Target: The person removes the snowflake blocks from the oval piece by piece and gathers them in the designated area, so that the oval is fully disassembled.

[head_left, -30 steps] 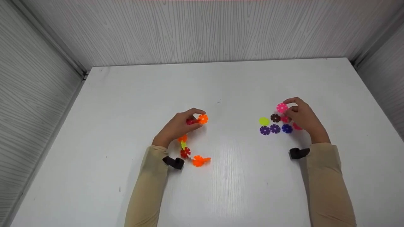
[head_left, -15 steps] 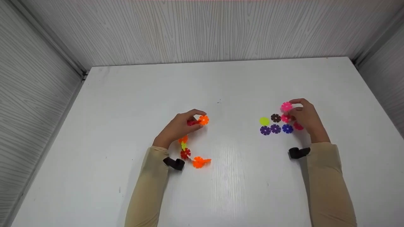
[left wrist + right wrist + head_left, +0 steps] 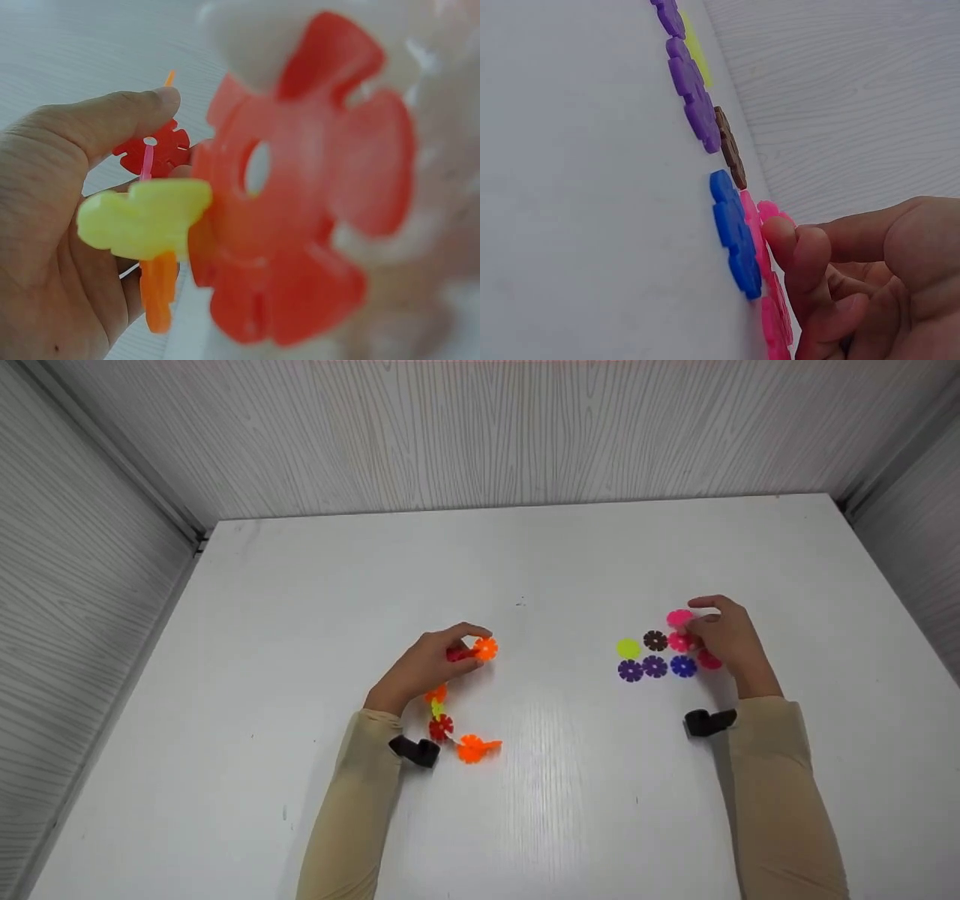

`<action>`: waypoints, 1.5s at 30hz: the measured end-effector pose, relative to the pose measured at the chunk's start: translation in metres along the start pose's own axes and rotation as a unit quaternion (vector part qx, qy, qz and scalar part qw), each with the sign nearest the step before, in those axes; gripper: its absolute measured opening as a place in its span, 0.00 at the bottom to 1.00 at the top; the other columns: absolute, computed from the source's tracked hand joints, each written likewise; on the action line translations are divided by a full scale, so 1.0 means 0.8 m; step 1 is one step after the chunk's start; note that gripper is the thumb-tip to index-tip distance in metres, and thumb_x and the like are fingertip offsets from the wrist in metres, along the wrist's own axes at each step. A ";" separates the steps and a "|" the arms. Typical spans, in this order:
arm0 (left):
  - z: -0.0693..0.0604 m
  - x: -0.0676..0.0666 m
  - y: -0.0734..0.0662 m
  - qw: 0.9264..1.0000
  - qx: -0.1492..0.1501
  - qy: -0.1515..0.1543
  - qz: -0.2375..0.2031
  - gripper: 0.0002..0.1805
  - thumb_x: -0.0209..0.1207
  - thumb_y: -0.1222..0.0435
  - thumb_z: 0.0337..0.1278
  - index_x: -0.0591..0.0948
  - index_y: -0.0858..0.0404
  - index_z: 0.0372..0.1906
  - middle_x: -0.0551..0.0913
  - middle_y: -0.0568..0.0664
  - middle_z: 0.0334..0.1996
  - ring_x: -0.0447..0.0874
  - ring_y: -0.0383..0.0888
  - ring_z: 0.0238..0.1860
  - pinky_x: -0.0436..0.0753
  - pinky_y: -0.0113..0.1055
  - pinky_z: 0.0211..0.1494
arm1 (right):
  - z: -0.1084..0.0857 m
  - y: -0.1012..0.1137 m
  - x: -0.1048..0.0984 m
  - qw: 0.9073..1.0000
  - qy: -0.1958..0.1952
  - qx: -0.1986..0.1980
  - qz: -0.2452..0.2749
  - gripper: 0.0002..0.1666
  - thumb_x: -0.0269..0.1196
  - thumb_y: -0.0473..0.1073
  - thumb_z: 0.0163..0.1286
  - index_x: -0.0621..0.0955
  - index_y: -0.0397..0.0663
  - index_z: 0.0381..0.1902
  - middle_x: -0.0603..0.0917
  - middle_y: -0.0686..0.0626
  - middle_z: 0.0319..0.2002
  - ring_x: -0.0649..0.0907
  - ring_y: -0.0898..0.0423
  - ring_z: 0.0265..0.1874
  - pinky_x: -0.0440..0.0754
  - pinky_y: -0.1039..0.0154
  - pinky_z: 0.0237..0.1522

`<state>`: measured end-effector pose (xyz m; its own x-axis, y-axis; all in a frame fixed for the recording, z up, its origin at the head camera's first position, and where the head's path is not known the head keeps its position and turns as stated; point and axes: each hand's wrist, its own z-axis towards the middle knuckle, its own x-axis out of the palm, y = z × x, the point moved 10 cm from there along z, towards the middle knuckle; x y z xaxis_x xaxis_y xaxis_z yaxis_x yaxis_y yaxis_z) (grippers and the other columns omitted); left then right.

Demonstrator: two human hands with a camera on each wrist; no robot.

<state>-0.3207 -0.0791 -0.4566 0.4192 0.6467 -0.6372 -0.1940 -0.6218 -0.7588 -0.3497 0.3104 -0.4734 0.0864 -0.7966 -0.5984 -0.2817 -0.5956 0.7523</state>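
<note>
In the head view, my left hand (image 3: 427, 664) pinches an orange snowflake disc (image 3: 486, 649) at the end of a linked chain. Red, orange and yellow discs continue the chain below the palm, down to an orange disc (image 3: 471, 749). The left wrist view shows the thumb and fingers about a red disc (image 3: 176, 154), with a yellow disc (image 3: 146, 217) and a large, close red disc (image 3: 300, 187) nearer the camera. My right hand (image 3: 727, 637) has thumb and index finger at a pink snowflake disc (image 3: 679, 618), low over the table and partly covered by the thumb.
Loose discs lie close together under the right hand: yellow (image 3: 628, 648), brown (image 3: 655, 641), purple (image 3: 631, 670), blue (image 3: 683, 666) and pink-red (image 3: 709, 659). The white table (image 3: 555, 780) meets wood-grain panels (image 3: 510, 435) at the back and sides.
My right hand has shifted right with the pink disc, then the disc has dropped slightly and tilted flatter. The left hand and chain have barely moved.
</note>
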 end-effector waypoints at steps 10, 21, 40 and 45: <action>0.001 0.000 -0.003 1.000 -0.006 -0.002 -0.011 0.22 0.62 0.58 0.61 0.74 0.45 0.60 0.82 0.49 0.37 0.77 0.45 0.39 0.77 0.35 0.44 | 0.000 0.009 -0.008 1.000 -0.024 -0.016 0.005 0.26 0.54 0.45 0.71 0.65 0.38 0.62 0.84 0.52 0.35 0.81 0.64 0.26 0.79 0.68 0.32; 0.005 0.008 -0.011 1.000 -0.006 0.009 -0.012 0.18 0.62 0.57 0.61 0.72 0.54 0.53 0.84 0.50 0.38 0.77 0.45 0.36 0.76 0.34 0.42 | -0.019 0.054 0.012 0.998 0.015 -0.067 0.012 0.34 0.56 0.55 0.72 0.63 0.43 0.67 0.78 0.39 0.54 0.81 0.58 0.37 0.77 0.65 0.40; 0.006 0.025 -0.036 0.999 0.038 -0.013 0.025 0.15 0.64 0.57 0.59 0.79 0.53 0.50 0.83 0.46 0.33 0.77 0.42 0.35 0.77 0.33 0.42 | -0.065 0.134 0.135 0.973 0.155 -0.168 -0.038 0.26 0.59 0.46 0.71 0.69 0.44 0.62 0.79 0.43 0.45 0.81 0.48 0.32 0.77 0.63 0.35; 0.005 0.031 -0.041 0.999 0.040 -0.007 0.031 0.15 0.64 0.56 0.58 0.80 0.51 0.50 0.82 0.46 0.34 0.76 0.43 0.36 0.77 0.33 0.43 | -0.079 0.146 0.152 0.965 0.174 -0.191 -0.049 0.26 0.61 0.47 0.70 0.70 0.46 0.62 0.81 0.43 0.45 0.82 0.48 0.33 0.78 0.62 0.39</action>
<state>-0.3077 -0.0404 -0.4480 0.3922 0.6139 -0.6850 -0.2895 -0.6244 -0.7254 -0.3117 0.1375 -0.4414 0.4296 -0.6815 -0.5924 0.1104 -0.6115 0.7835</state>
